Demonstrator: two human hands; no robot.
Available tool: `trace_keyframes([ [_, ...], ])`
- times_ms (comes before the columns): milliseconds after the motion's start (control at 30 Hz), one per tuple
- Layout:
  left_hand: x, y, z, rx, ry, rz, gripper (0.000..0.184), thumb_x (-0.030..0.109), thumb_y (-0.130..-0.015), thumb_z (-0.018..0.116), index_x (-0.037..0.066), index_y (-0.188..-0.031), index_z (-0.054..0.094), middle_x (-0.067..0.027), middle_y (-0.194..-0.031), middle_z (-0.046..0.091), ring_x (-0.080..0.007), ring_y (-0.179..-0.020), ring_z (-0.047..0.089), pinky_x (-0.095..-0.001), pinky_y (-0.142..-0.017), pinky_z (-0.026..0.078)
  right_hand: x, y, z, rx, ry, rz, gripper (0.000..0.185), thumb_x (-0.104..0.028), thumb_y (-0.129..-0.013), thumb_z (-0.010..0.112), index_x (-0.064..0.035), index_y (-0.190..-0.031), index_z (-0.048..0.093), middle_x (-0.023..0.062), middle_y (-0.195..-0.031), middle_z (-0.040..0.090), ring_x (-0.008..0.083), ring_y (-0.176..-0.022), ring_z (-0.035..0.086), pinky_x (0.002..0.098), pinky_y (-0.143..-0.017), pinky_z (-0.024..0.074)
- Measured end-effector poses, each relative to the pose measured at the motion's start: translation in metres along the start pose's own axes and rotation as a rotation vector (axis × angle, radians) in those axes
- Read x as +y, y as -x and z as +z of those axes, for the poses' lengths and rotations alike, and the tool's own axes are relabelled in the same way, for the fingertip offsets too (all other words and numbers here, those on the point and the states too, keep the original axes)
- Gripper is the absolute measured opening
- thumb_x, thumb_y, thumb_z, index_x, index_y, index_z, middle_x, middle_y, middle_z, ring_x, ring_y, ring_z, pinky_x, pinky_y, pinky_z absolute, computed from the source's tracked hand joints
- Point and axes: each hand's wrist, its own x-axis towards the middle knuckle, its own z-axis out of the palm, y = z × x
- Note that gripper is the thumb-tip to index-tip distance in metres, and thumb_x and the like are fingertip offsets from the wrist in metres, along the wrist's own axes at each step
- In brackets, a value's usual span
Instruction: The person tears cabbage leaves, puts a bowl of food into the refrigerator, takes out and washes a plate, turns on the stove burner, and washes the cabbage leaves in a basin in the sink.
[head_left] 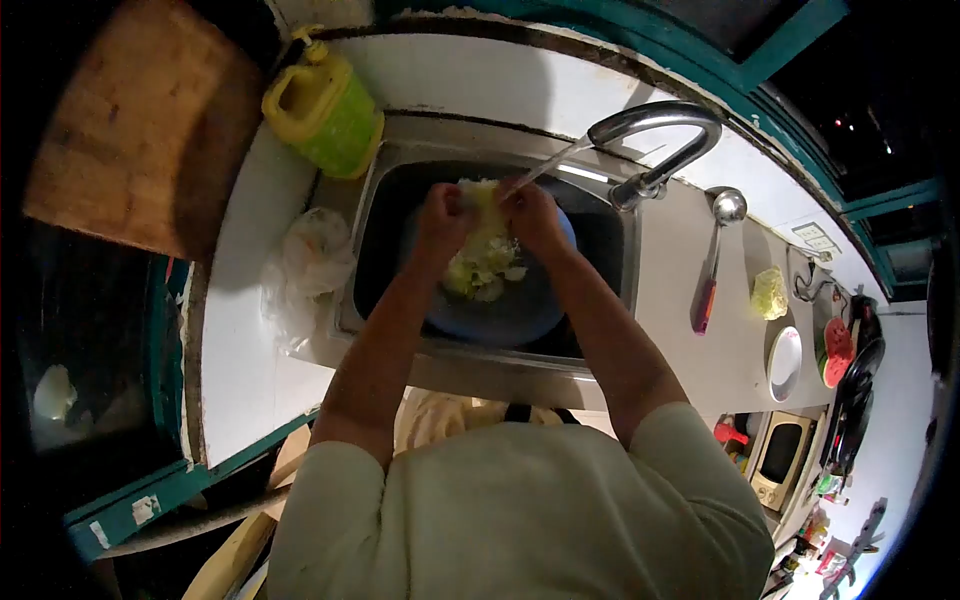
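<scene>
Both my hands are over the sink point(628, 270), above a bluish basin point(500, 325) that stands in it. My left hand point(447, 212) and my right hand point(535, 213) grip a pale yellow-green cabbage leaf point(483, 208) between them, fingers closed on its two sides. Below it, torn cabbage pieces point(485, 275) lie in the basin. From the curved faucet point(660, 115) a stream of water runs down beside my right hand. My fingertips are partly hidden behind the hands and leaf.
A yellow-green jug point(335, 120) stands at the sink's back left corner, a crumpled plastic bag point(315, 255) along its left edge. On the right counter are a ladle point(715, 250), a cabbage chunk point(769, 293), a white bowl point(785, 363) and cut watermelon point(837, 350).
</scene>
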Motion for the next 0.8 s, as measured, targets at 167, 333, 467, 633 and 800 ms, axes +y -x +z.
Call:
trace_keyframes([
  [167,-0.005,0.002,0.005,-0.349,0.932,-0.443,0.042,0.028,-0.077,0.062,0.002,-0.106,0.047,-0.0056,-0.087,0.055,-0.0163,-0.081,0.055,-0.0307,-0.068,0.046,0.004,-0.007,0.009,-0.045,0.36,-0.3,0.016,-0.013,-0.077,0.055,-0.0039,-0.089,0.059,0.016,-0.08,0.059,0.0279,-0.067,0.058,0.0382,-0.059,0.0462],
  [333,-0.024,-0.002,0.001,0.114,0.483,-0.368,0.047,0.031,-0.081,0.058,0.006,-0.118,0.042,-0.006,-0.102,0.053,-0.023,-0.091,0.053,-0.0395,-0.072,0.045,0.014,0.015,0.03,-0.332,-0.384,-0.106,0.027,-0.014,-0.075,0.056,-0.0105,-0.102,0.059,0.0142,-0.085,0.06,0.0295,-0.076,0.058,0.0359,-0.068,0.0458],
  [467,-0.091,-0.012,-0.024,0.311,0.26,-0.331,0.043,0.033,-0.08,0.058,0.003,-0.109,0.048,-0.0077,-0.096,0.055,-0.0221,-0.087,0.053,-0.0354,-0.071,0.044,0.07,0.01,0.037,-0.267,0.12,0.183,0.033,-0.015,-0.075,0.054,-0.0156,-0.108,0.057,0.0138,-0.082,0.059,0.0332,-0.076,0.057,0.0386,-0.071,0.0464],
  [633,-0.097,0.024,-0.052,0.165,0.448,-0.358,0.039,0.03,-0.08,0.06,0.007,-0.111,0.05,-0.0067,-0.1,0.055,-0.0207,-0.087,0.054,-0.0367,-0.071,0.044,0.147,0.03,0.091,-0.49,0.75,0.024,0.032,-0.017,-0.076,0.05,-0.0146,-0.107,0.056,0.0158,-0.085,0.06,0.0326,-0.076,0.058,0.0403,-0.072,0.0469],
  [800,-0.085,0.043,-0.062,0.121,0.259,-0.229,0.029,0.026,-0.08,0.061,0.006,-0.101,0.054,-0.0054,-0.094,0.057,-0.0167,-0.081,0.056,-0.032,-0.066,0.045,0.129,0.029,0.09,-0.471,0.347,0.139,0.025,-0.022,-0.078,0.054,-0.0119,-0.101,0.057,0.0116,-0.085,0.059,0.0242,-0.08,0.057,0.0371,-0.07,0.0457],
])
